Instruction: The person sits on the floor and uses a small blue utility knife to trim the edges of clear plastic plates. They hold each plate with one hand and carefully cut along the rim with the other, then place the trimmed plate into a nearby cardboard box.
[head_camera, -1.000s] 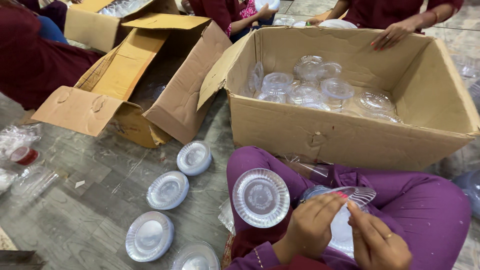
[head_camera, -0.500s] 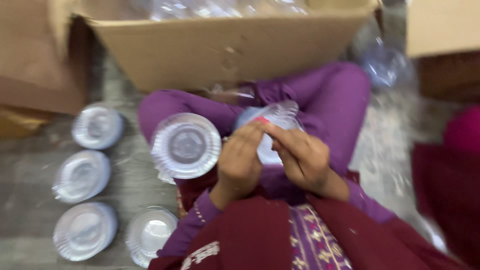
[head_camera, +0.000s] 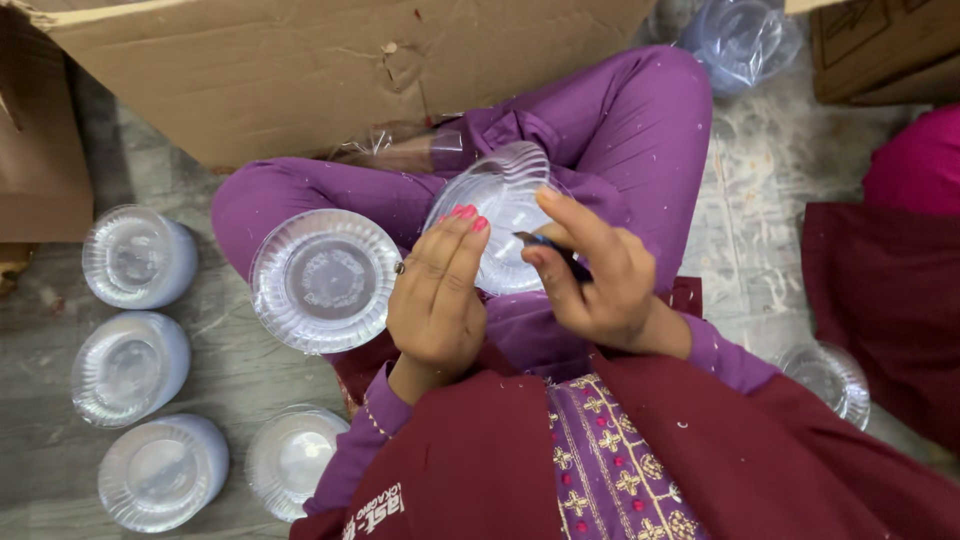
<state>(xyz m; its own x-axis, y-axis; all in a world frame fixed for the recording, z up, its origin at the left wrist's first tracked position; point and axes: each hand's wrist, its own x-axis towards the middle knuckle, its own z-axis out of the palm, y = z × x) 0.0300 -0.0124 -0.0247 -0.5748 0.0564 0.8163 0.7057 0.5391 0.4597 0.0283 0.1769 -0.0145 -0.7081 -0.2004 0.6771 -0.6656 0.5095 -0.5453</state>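
I sit cross-legged in purple trousers. My left hand rests its fingertips on a stack of clear plastic bowls lying tilted on my lap. My right hand pinches a small dark tool, apparently a blade or pen, against that stack's rim. A second clear bowl stack sits on my left thigh, just left of my left hand, untouched.
Several stacks of clear bowls stand on the grey floor at left. A big cardboard box is right in front of my knees. Bagged plastic ware lies top right; another person's dark red clothing is at right, with a bowl stack beside it.
The view has swung down from the open box and other people to my lap. My hands stayed on the bowl stack; the dark tool in the right hand is now visible.
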